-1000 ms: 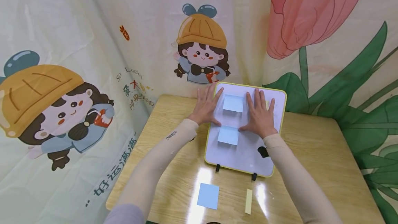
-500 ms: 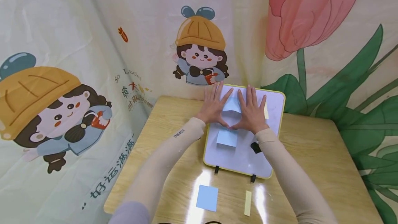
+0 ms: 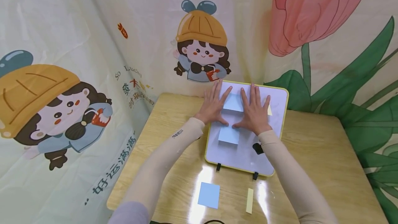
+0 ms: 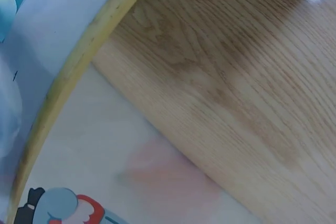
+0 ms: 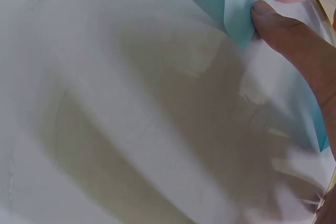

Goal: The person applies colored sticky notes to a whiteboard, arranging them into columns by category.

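Note:
A white board (image 3: 242, 158) with a yellow rim leans on the wooden table. Two light-blue sticky notes, an upper one (image 3: 233, 103) and a lower one (image 3: 228, 136), are stuck on it. My left hand (image 3: 212, 104) lies spread over the board's left edge, its thumb at the lower note's top. On the other side of the upper note, my right hand (image 3: 255, 111) is spread flat, thumb pointing inward. Both thumb tips touch the lower note's top edge in the right wrist view, where a thumb (image 5: 294, 40) shows. A pale yellow note (image 3: 269, 110) is partly hidden by my right hand.
On the table (image 3: 174, 113) in front of the board lie a blue sticky note (image 3: 209, 195) and a yellow paper strip (image 3: 249, 201). Two black feet, one a clip (image 3: 255, 176), stick out under the board. A printed curtain (image 3: 149, 54) hangs behind.
Both hands have moved inward, bringing the thumbs close together at the lower note's top. Half a second ago the upper note bowed between the hands; now it lies straighter and the thumbs are slightly apart.

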`<state>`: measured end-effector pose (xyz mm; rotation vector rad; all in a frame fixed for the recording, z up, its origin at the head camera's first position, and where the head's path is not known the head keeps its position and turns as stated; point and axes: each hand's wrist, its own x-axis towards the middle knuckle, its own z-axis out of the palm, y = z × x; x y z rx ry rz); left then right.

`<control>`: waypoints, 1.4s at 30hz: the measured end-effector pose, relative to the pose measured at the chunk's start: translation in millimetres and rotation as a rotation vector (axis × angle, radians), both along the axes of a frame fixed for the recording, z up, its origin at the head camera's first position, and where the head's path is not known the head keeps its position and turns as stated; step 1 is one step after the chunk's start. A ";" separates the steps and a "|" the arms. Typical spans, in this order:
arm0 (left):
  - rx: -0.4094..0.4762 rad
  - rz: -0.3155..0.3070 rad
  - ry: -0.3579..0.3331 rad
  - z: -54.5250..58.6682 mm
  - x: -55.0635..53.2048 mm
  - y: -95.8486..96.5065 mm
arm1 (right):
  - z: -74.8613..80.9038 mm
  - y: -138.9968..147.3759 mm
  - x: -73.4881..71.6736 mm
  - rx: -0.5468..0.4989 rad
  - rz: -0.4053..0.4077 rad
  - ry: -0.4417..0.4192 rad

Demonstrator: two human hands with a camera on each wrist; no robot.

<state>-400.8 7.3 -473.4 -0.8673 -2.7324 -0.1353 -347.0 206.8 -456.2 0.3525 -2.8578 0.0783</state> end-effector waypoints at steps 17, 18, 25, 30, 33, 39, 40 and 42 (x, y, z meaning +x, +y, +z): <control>-0.038 0.016 0.032 -9.8 -2.4 -22.5 | -9.1 30.8 13.5 -0.049 -0.041 -0.019; -0.047 0.014 0.035 -11.6 -2.3 -23.5 | -10.3 32.2 14.3 -0.049 -0.043 -0.019; -0.069 -0.015 0.031 -19.5 -4.7 -25.8 | -15.1 34.4 15.0 -0.038 -0.046 0.007; -0.069 -0.027 0.017 -21.0 -4.3 -25.5 | -14.8 33.4 15.3 -0.023 -0.053 -0.019; -0.056 -0.030 0.016 -21.1 -3.5 -26.1 | -14.7 33.0 15.8 -0.017 -0.049 -0.025; -0.008 -0.034 0.052 -22.5 0.1 -28.7 | -17.6 33.2 18.1 -0.027 -0.035 -0.006; 0.004 -0.031 0.054 -23.0 1.2 -29.2 | -18.5 33.4 18.6 -0.031 -0.033 -0.006; 0.021 -0.022 0.057 -24.6 3.4 -30.5 | -20.8 33.7 19.5 -0.040 -0.028 -0.008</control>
